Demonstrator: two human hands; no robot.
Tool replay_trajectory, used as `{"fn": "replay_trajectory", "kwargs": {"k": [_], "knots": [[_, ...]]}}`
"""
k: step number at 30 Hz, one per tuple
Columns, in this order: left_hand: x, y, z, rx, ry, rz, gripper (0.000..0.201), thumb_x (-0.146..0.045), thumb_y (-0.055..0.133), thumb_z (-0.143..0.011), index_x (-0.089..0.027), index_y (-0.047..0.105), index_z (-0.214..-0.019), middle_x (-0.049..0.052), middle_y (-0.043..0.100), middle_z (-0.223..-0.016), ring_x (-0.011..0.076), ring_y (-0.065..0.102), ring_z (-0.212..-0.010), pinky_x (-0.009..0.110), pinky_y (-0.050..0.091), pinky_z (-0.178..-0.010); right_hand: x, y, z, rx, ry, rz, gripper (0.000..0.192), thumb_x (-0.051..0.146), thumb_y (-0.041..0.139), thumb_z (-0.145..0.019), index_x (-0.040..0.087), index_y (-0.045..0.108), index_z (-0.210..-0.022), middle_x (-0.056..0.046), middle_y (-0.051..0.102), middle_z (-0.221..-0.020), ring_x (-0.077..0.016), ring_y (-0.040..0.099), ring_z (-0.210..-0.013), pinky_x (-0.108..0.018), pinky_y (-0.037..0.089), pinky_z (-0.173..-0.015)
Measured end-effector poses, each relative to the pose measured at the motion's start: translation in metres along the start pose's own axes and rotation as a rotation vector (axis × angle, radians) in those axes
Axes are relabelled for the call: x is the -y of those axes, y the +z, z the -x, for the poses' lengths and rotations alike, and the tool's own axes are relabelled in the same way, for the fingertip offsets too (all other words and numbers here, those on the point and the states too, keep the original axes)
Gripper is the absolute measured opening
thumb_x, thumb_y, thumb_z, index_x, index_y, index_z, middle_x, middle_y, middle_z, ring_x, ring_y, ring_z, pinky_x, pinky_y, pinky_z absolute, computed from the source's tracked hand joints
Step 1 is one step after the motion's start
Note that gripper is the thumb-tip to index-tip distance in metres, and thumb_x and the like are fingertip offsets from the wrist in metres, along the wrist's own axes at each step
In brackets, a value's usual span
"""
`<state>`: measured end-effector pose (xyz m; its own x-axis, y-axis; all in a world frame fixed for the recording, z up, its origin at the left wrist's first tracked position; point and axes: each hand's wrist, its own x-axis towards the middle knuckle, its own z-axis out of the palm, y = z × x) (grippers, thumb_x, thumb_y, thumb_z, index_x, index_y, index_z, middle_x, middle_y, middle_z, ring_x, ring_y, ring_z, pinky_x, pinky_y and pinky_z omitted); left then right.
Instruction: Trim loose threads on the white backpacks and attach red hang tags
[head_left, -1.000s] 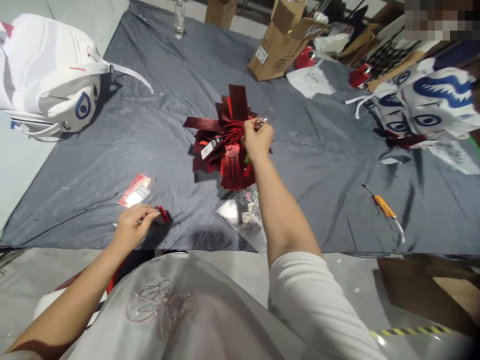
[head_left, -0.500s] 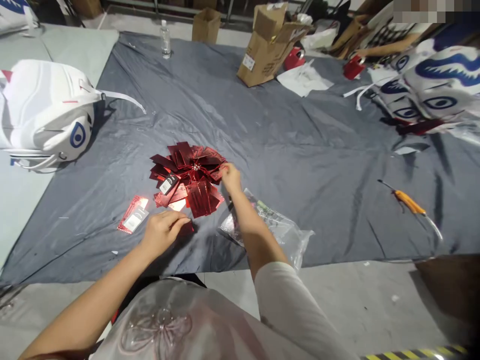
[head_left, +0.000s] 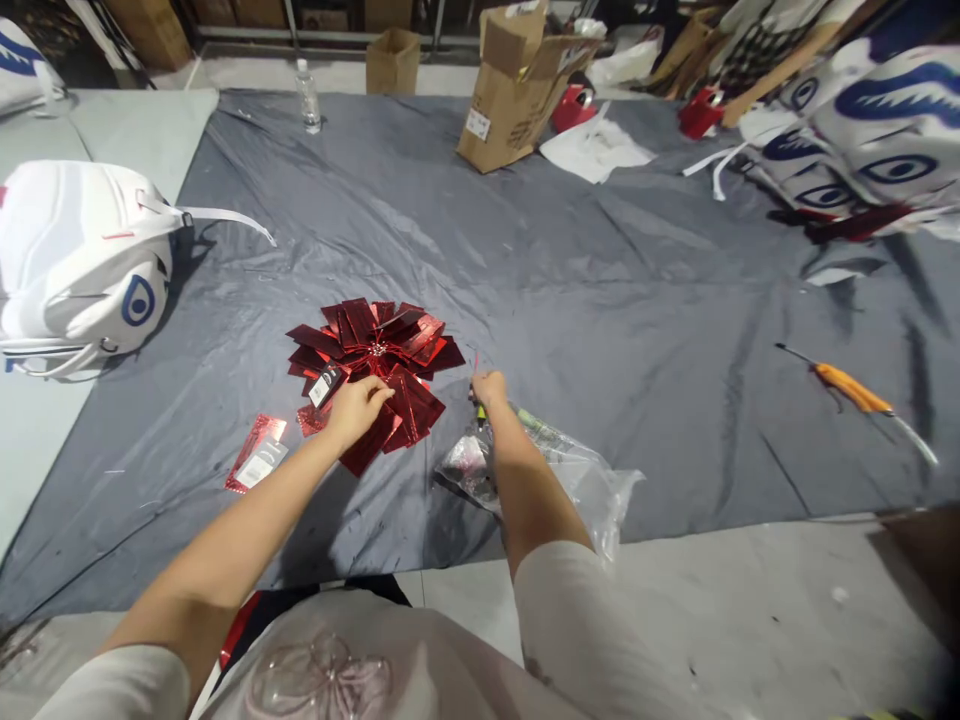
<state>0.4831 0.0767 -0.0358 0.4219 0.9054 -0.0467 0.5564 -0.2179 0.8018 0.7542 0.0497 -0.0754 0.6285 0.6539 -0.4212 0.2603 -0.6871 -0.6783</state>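
A round fan of shiny red foil packets (head_left: 361, 325), joined at a beaded centre, lies on the dark sheet. My left hand (head_left: 357, 408) rests over its lower part, thumb and fingers pinched at the edge of a red packet. A black-and-white tag (head_left: 326, 384) lies on the fan just left of that hand. My right hand (head_left: 489, 388) is closed to the right of the fan, around a small item with a yellow-green part (head_left: 481, 411); its kind is mostly hidden. Under my right forearm is a clear plastic bag (head_left: 592, 470). Lower left lies a loose red packet with a tag (head_left: 262, 463).
A white bag with blue eyes (head_left: 90, 260) lies at left, similar ones (head_left: 885, 140) at far right. An orange-handled tool (head_left: 851, 387) is on the right. Behind stand a cardboard box (head_left: 499, 110) and a water bottle (head_left: 308, 98). A person's arm shows at top right.
My left hand has moved up and right onto the fan's lower packets. My right hand has left the fan's right edge and moved lower right, where the yellow-green item now shows.
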Motion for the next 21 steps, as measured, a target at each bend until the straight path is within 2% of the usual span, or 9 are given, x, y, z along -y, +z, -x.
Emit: {"fn": "replay_trajectory", "kwargs": {"k": [2, 4, 6, 9, 14, 18, 21], "knots": [[-0.004, -0.002, 0.002, -0.026, 0.015, 0.017, 0.025, -0.029, 0.068, -0.086, -0.019, 0.068, -0.109, 0.006, 0.074, -0.102, 0.0193, 0.069, -0.089, 0.033, 0.052, -0.085, 0.005, -0.010, 0.015, 0.044, -0.002, -0.099, 0.024, 0.036, 0.061, -0.098, 0.013, 0.062, -0.094, 0.001, 0.063, -0.078, -0.0087, 0.057, -0.060, -0.022, 0.051, -0.057], [-0.016, -0.004, 0.010, -0.101, 0.032, 0.086, 0.041, -0.030, 0.071, -0.083, -0.019, 0.064, -0.121, 0.010, 0.068, -0.123, 0.0234, 0.064, -0.112, 0.040, 0.048, -0.102, 0.010, -0.020, 0.041, 0.100, -0.032, -0.194, 0.020, 0.031, 0.058, -0.094, 0.015, 0.058, -0.083, 0.005, 0.055, -0.060, -0.0064, 0.047, -0.046, -0.018, 0.040, -0.046], [-0.033, -0.005, 0.022, -0.120, -0.002, 0.261, 0.036, -0.030, 0.071, -0.083, -0.018, 0.066, -0.117, 0.011, 0.068, -0.123, 0.0244, 0.061, -0.115, 0.044, 0.044, -0.108, 0.014, -0.026, 0.077, 0.175, -0.089, -0.279, 0.014, 0.030, 0.056, -0.086, 0.018, 0.055, -0.078, 0.008, 0.049, -0.050, -0.0061, 0.041, -0.040, -0.016, 0.033, -0.042], [-0.058, -0.002, 0.039, -0.002, -0.086, 0.525, 0.023, -0.029, 0.066, -0.085, -0.016, 0.070, -0.103, 0.009, 0.074, -0.102, 0.0194, 0.068, -0.093, 0.039, 0.053, -0.094, 0.020, -0.029, 0.141, 0.307, -0.161, -0.351, 0.016, 0.036, 0.057, -0.076, 0.020, 0.056, -0.076, 0.007, 0.049, -0.045, -0.0067, 0.038, -0.037, -0.017, 0.028, -0.039], [-0.085, -0.007, 0.066, 0.152, -0.135, 0.751, 0.036, -0.027, 0.077, -0.074, -0.012, 0.068, -0.105, 0.008, 0.075, -0.094, 0.0144, 0.070, -0.082, 0.028, 0.056, -0.078, 0.026, -0.025, 0.227, 0.477, -0.214, -0.451, 0.016, 0.035, 0.060, -0.071, 0.021, 0.055, -0.069, 0.007, 0.049, -0.045, -0.0064, 0.039, -0.036, -0.018, 0.030, -0.039], [-0.095, -0.022, 0.091, 0.254, -0.232, 0.903, 0.039, -0.034, 0.085, -0.066, -0.010, 0.067, -0.092, 0.005, 0.072, -0.073, 0.0108, 0.065, -0.061, 0.020, 0.049, -0.056, 0.025, -0.031, 0.260, 0.541, -0.156, -0.456, 0.019, 0.038, 0.063, -0.074, 0.021, 0.054, -0.070, 0.008, 0.048, -0.043, -0.0072, 0.038, -0.036, -0.018, 0.028, -0.038], [-0.100, -0.031, 0.108, 0.272, -0.276, 0.962, 0.045, -0.041, 0.085, -0.066, -0.011, 0.067, -0.094, 0.006, 0.074, -0.075, 0.0102, 0.064, -0.056, 0.018, 0.044, -0.048, 0.024, -0.039, 0.273, 0.585, -0.116, -0.467, 0.022, 0.040, 0.064, -0.073, 0.022, 0.053, -0.071, 0.008, 0.048, -0.043, -0.0078, 0.038, -0.035, -0.019, 0.026, -0.037]]}}
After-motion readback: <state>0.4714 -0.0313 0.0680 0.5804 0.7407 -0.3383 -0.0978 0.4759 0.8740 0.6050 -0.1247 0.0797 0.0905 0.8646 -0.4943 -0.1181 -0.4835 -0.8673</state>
